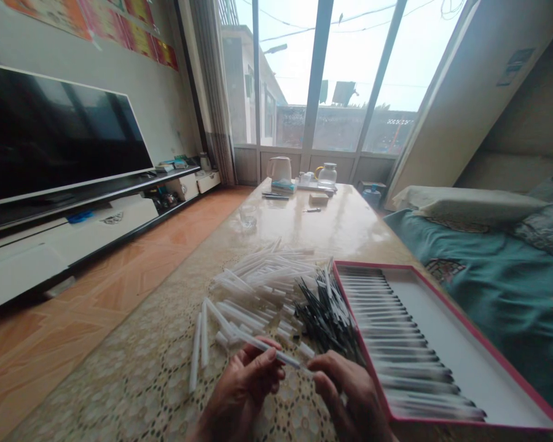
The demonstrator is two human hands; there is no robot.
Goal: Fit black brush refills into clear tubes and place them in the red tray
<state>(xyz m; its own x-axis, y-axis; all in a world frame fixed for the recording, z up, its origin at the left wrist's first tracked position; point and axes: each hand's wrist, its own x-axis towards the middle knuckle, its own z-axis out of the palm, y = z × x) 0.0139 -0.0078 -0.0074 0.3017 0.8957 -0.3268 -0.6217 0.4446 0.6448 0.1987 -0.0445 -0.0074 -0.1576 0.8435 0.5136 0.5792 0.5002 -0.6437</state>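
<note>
My left hand (251, 374) is closed around a slim translucent plastic tube (283, 356), which slants down to the right. At the tube's right end, my right hand (343, 387) pinches a small whitish piece; its fingers hide most of it, so I cannot tell what it is. Beyond my hands lies a loose heap of similar clear tubes (244, 316). To its right is a bundle of thin black and white sticks (325, 313). Beside my right hand, a shallow red-rimmed box (447, 301) holds a row of clear tubes with dark ends (391, 331).
The table (166, 344) has a patterned covering. Farther back stand a drinking glass (247, 216), a glass jug (327, 175) and a tissue pack (283, 185). A TV cabinet (96, 227) runs along the left, and a bed or sofa with a teal cover (479, 270) is at the right.
</note>
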